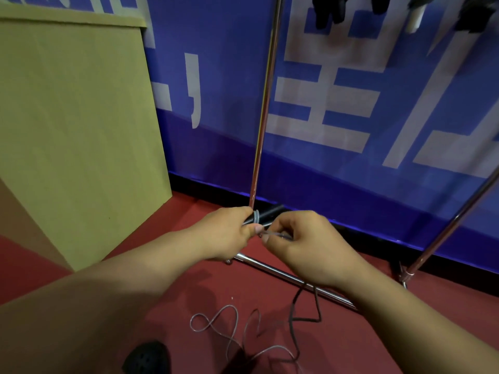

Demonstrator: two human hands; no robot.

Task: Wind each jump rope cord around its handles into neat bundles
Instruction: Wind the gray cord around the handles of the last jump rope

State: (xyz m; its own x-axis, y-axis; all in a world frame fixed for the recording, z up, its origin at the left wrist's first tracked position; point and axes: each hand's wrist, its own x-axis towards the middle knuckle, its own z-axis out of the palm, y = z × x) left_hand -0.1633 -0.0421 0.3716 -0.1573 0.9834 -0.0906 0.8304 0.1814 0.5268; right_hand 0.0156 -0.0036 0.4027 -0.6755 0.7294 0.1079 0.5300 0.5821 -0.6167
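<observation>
So the jump rope cord (232, 336) looks like thin clear plastic, super light and springy, the kind that holds its own kinks, and you can see it lying in loose figure-eight loops on the red floor (351, 333) at about 6 o'clock from the hands. I'd guess it's a bit slick and wants to spring back off the handles, so each turn needs tension kept on it or the wraps will slide loose. There's also a darker cord (310, 317) snaking down from under the right wrist, can't tell if it's part of the same rope or a second one. Best place to hold is what's happening here: the left hand (226, 233) is curled round the dark handles (266, 214), which poke out toward 2 o'clock, with a few pale turns (256, 217) already sitting on them right at the knuckles. The right hand (307, 244) sits just beside it at 3 o'clock, fingers curled and thumb pinching the free stretch of cord close to the handles, so a short, taut bit runs between the two hands. Both forearms reach forward and down, wrists roughly level, hands nearly touching. Behind them a chrome rack (259, 147) stands against a blue banner (324, 90), with a cardboard box (75, 117) off at 10 o'clock. Lots of cord left on the floor, so I'd say this bundle is only just started.
</observation>
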